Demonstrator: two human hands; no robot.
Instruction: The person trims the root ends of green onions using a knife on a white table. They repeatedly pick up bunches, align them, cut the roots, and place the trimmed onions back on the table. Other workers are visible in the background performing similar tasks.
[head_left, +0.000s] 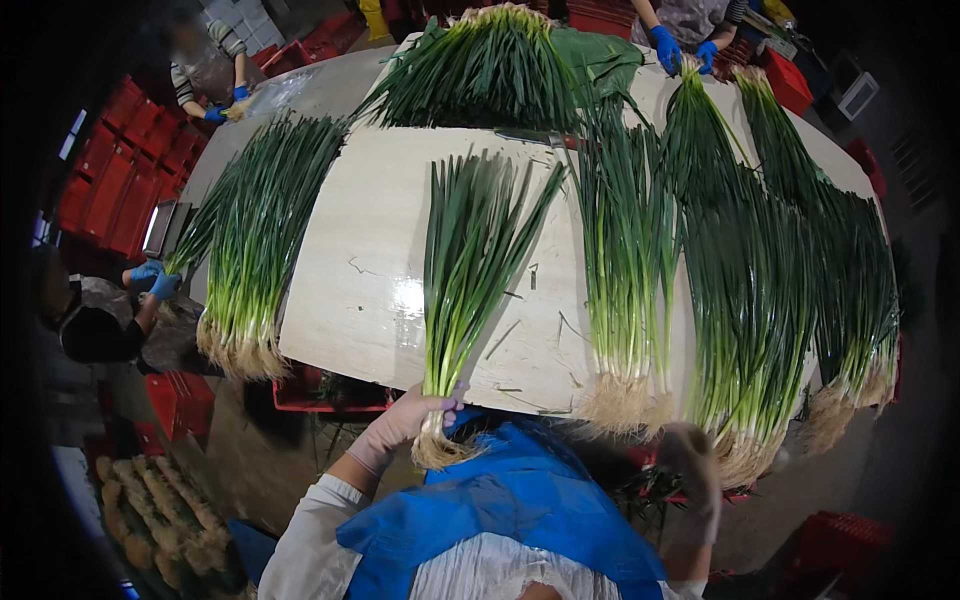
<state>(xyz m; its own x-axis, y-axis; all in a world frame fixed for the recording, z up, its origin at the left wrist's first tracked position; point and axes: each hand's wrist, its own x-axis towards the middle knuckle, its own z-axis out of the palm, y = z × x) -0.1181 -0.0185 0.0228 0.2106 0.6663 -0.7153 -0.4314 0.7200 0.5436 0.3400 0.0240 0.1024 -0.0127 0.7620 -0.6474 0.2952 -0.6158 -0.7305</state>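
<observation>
A bunch of rooted, flat-leaved greens (457, 292), likely green garlic, lies in front of me on a pale board (360, 247). My left hand (429, 414), in a light glove, grips it around the white stem bases, with the roots hanging past the board's near edge. Motion blurs my right hand (686, 454), also gloved, so its fingers are unclear. It is low at the right, beside the roots of a loose pile of the same greens (619, 277) and left of a larger pile (750, 315). I cannot tell whether it touches any roots.
A knife (525, 136) with a red handle lies at the board's far edge. More greens are heaped beyond it (480, 75) and to the left (259, 247). Co-workers' blue-gloved hands (667, 49) handle greens around the table. Red crates (124, 165) are stacked at far left.
</observation>
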